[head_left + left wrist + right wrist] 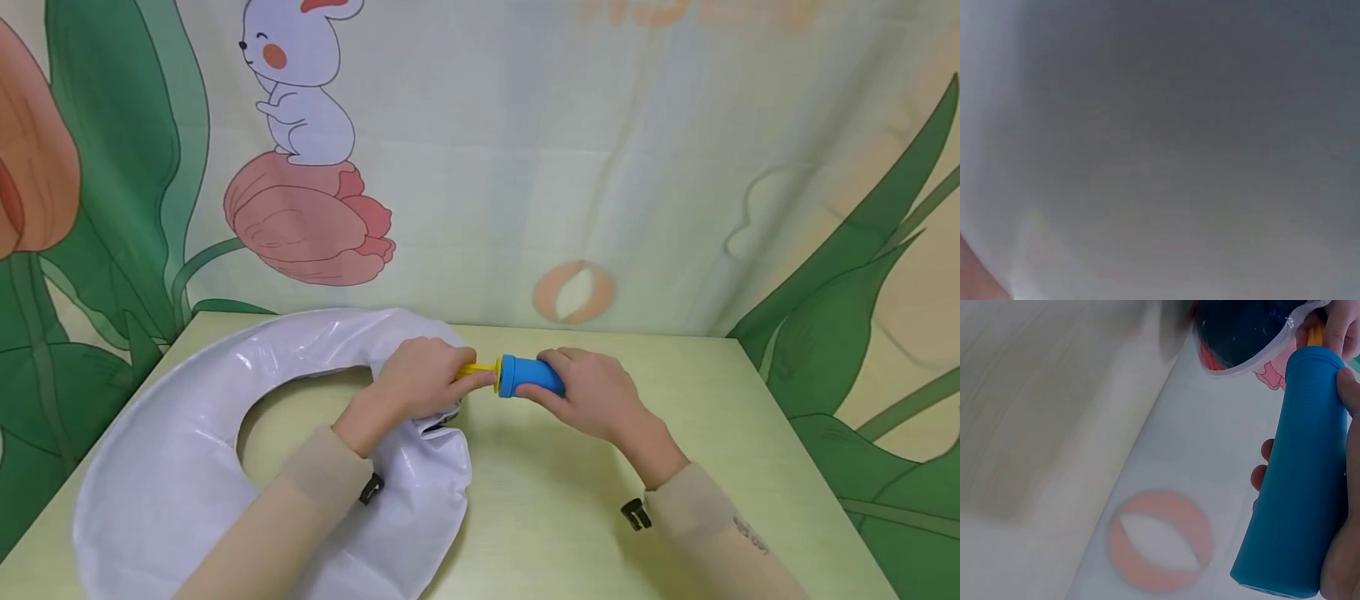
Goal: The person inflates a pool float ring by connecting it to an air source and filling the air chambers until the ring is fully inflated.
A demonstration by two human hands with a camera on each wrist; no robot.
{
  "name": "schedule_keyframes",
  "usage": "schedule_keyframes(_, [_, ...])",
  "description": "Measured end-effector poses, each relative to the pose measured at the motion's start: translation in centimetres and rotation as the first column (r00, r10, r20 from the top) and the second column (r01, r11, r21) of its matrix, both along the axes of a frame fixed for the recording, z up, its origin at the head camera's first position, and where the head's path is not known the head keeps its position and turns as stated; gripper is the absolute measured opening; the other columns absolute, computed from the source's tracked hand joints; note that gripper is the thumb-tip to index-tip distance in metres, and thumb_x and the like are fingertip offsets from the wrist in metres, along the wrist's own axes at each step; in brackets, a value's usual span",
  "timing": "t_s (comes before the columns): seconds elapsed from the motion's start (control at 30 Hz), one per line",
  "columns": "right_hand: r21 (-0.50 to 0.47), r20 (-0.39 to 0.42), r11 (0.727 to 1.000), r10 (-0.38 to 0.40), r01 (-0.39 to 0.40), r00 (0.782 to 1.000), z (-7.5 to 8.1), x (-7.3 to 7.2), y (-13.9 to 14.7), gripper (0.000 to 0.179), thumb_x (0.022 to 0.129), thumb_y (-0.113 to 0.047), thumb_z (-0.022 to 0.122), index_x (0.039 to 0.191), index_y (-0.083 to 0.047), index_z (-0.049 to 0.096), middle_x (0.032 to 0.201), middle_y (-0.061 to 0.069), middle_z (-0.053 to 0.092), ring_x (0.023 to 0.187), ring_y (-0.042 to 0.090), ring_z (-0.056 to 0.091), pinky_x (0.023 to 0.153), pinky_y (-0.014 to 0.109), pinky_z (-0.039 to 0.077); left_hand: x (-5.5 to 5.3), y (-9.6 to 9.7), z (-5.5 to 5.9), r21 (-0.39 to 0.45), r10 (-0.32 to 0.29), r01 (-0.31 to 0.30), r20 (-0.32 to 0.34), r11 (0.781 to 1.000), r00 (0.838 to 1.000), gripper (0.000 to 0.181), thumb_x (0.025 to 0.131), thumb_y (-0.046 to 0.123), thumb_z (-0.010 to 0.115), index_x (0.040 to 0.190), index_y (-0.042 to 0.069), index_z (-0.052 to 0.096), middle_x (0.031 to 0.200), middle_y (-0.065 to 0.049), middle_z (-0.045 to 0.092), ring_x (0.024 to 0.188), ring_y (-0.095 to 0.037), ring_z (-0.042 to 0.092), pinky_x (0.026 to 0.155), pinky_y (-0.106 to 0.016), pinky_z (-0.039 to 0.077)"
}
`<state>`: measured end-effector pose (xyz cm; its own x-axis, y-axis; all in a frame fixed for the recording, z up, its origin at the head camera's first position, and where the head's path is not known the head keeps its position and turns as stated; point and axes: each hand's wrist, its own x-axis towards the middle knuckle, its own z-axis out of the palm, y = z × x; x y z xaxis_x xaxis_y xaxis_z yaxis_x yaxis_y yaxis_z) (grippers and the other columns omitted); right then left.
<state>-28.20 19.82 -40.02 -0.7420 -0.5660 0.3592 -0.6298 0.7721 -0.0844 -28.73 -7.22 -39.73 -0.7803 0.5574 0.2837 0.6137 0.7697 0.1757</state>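
Observation:
A blue hand pump with a yellow end piece is held level above the table, between both hands. My right hand grips the blue barrel, fingers wrapped round it. With thumb and fingers, my left hand pinches the yellow piece, right at the edge of a whitish inflatable swim ring. The ring is puffed up but wrinkled near that hand. In the right wrist view the pump barrel fills the right side, near a dark blue and red part of the ring. The left wrist view is a grey blur.
The ring covers the left of the pale yellow-green table. Behind the table hangs a printed curtain with a rabbit and flowers. A black clip sits by the right sleeve, another by the left.

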Motion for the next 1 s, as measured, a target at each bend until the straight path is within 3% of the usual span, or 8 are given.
schedule_keyframes(0.27, [-0.028,0.109,0.999,-0.036,0.04,0.993,-0.8,-0.4,3.0,0.059,0.091,-0.069,0.063,0.117,-0.017,0.071,0.1,-0.006,0.069,0.08,0.014,0.059,0.069,0.035,0.049,-0.5,-1.6,-0.9,0.01,0.0,-0.001,0.056,1.0,0.998,0.048,0.1,0.058,0.057,0.069,0.022,0.052,0.054,0.009,0.04,0.049,-0.01,0.041,0.05,-0.029,0.032])
schedule_keyframes(0.5, [-0.033,0.115,0.997,-0.06,0.065,0.992,-0.1,-0.9,6.9,0.058,0.091,-0.066,0.067,0.118,-0.015,0.07,0.103,-0.002,0.071,0.082,0.017,0.062,0.07,0.037,0.05,-1.2,-4.4,-0.7,0.038,0.025,-0.028,0.074,0.999,0.997,0.047,0.1,0.058,0.058,0.069,0.023,0.053,0.054,0.01,0.04,0.049,-0.011,0.04,0.052,-0.03,0.032])
schedule_keyframes(0.63, [0.002,0.078,0.998,-0.068,0.069,0.995,0.5,-1.1,8.1,0.056,0.092,-0.061,0.069,0.12,-0.013,0.069,0.107,0.001,0.071,0.084,0.019,0.063,0.071,0.039,0.051,-1.3,-5.6,-0.4,0.052,0.032,-0.036,0.074,0.998,0.997,0.045,0.1,0.055,0.061,0.069,0.023,0.053,0.054,0.01,0.038,0.048,-0.011,0.038,0.052,-0.031,0.031])
schedule_keyframes(0.8, [0.048,0.041,0.998,-0.038,0.036,0.998,0.8,-1.2,7.7,0.054,0.095,-0.058,0.066,0.119,-0.009,0.067,0.106,0.004,0.07,0.084,0.019,0.064,0.071,0.04,0.053,-1.3,-5.8,0.1,0.04,0.031,-0.034,0.073,0.999,0.997,0.046,0.1,0.057,0.058,0.071,0.021,0.054,0.055,0.009,0.038,0.05,-0.012,0.038,0.053,-0.031,0.031])
schedule_keyframes(1.0, [0.069,0.012,0.998,-0.006,0.005,1.0,0.8,-0.8,4.9,0.05,0.097,-0.055,0.064,0.115,-0.009,0.066,0.097,0.001,0.068,0.079,0.017,0.062,0.067,0.037,0.051,-0.8,-4.0,0.8,-0.002,0.013,-0.013,0.103,1.0,0.995,0.042,0.103,0.053,0.055,0.079,0.019,0.057,0.058,0.007,0.043,0.053,-0.013,0.042,0.056,-0.031,0.033])
